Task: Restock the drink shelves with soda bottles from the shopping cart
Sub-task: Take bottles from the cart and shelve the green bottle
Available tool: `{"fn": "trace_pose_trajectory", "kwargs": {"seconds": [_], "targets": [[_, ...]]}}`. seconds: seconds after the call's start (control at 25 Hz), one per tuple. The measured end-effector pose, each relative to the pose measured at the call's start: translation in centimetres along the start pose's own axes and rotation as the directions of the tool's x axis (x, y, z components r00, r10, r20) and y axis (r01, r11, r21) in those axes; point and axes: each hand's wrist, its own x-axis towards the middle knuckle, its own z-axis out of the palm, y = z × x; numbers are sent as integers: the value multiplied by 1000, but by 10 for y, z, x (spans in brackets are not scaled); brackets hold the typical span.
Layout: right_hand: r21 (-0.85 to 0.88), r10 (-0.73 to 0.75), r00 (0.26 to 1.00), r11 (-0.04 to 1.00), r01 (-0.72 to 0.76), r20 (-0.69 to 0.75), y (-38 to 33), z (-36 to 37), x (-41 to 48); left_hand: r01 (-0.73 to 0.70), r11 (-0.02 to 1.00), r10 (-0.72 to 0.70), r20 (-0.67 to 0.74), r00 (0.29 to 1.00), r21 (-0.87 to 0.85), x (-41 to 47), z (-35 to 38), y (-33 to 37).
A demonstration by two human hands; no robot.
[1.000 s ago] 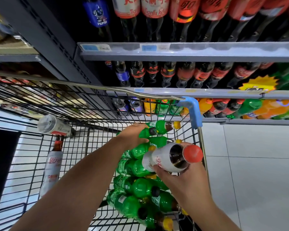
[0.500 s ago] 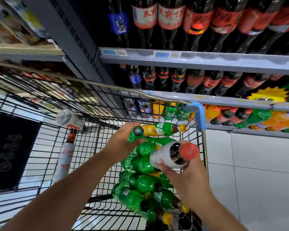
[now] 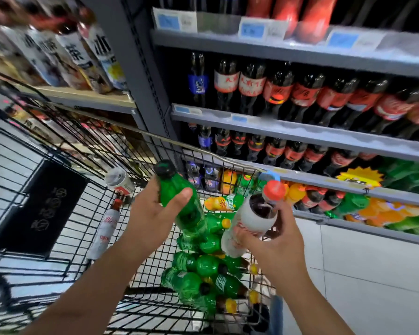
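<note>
My left hand point(image 3: 153, 213) grips a green soda bottle point(image 3: 177, 197) with a dark cap, lifted above the cart and tilted toward the shelves. My right hand point(image 3: 273, 240) holds a white-labelled cola bottle point(image 3: 247, 218) with a red cap, also raised over the cart. Below them, several green bottles point(image 3: 203, 279) and an orange-labelled one point(image 3: 221, 203) lie piled in the wire shopping cart point(image 3: 65, 238). Two more white-labelled cola bottles point(image 3: 104, 230) lie at the cart's left side. The drink shelves point(image 3: 300, 131) with dark cola bottles stand straight ahead.
A grey shelf upright point(image 3: 136, 76) splits the drink bay from a left bay with white cartons point(image 3: 70, 52). The lowest shelf point(image 3: 373, 209) holds orange, red and green bottles with a yellow star tag point(image 3: 358, 177). Pale floor tiles point(image 3: 373, 274) lie to the right of the cart.
My left hand has lifted a green bottle out of the pile and raised it. My right hand has tipped the white-labelled bottle more upright. The view has tilted up toward the shelves.
</note>
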Motion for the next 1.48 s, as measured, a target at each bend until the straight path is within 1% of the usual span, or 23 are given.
{"fn": "trace_pose_trajectory", "kwargs": {"seconds": [0.12, 0.2, 0.28, 0.4, 0.48, 0.56, 0.68, 0.76, 0.96, 1.12, 1.28, 1.4, 1.48], "targets": [[55, -59, 998, 997, 59, -5, -34, -10, -9, -14, 998, 9, -69, 998, -66, -5, -10, 27], [89, -92, 996, 992, 91, 5, -54, -17, -15, -35, 995, 26, -88, 996, -95, -8, -15, 45], [96, -125, 992, 988, 124, 7, -74, -27, -20, -70, 990, 59, -97, 994, -120, -11, -17, 68], [98, -176, 984, 980, 175, 5, -101, -46, -25, -147, 983, 132, -136, 982, -107, -19, -10, 107], [85, -228, 972, 969, 232, -50, -117, -60, -26, -215, 970, 196, -159, 968, -114, -22, -1, 129], [46, -274, 956, 959, 280, -104, -128, -72, -26, -257, 958, 238, -152, 959, -124, -23, 11, 146], [-40, -333, 924, 943, 331, -186, -138, -97, -27, -286, 944, 265, -138, 954, -167, -23, 30, 165], [-67, -355, 908, 935, 349, -224, -141, -116, -27, -287, 939, 270, -112, 956, -188, -22, 44, 175], [-55, -364, 890, 930, 364, -275, -146, -177, -25, -331, 935, 323, -82, 943, -130, -25, 90, 212], [-25, -388, 884, 918, 395, -262, -144, -239, -18, -331, 941, 323, -103, 941, -70, -34, 139, 238], [37, -409, 887, 904, 426, -215, -142, -308, -7, -349, 937, 345, -155, 926, 1, -50, 195, 263], [53, -437, 880, 890, 454, -187, -144, -361, 2, -364, 931, 348, -220, 912, -37, -62, 239, 292], [36, -460, 867, 880, 474, -191, -148, -396, 6, -420, 906, 399, -236, 886, -48, -66, 266, 315]]}}
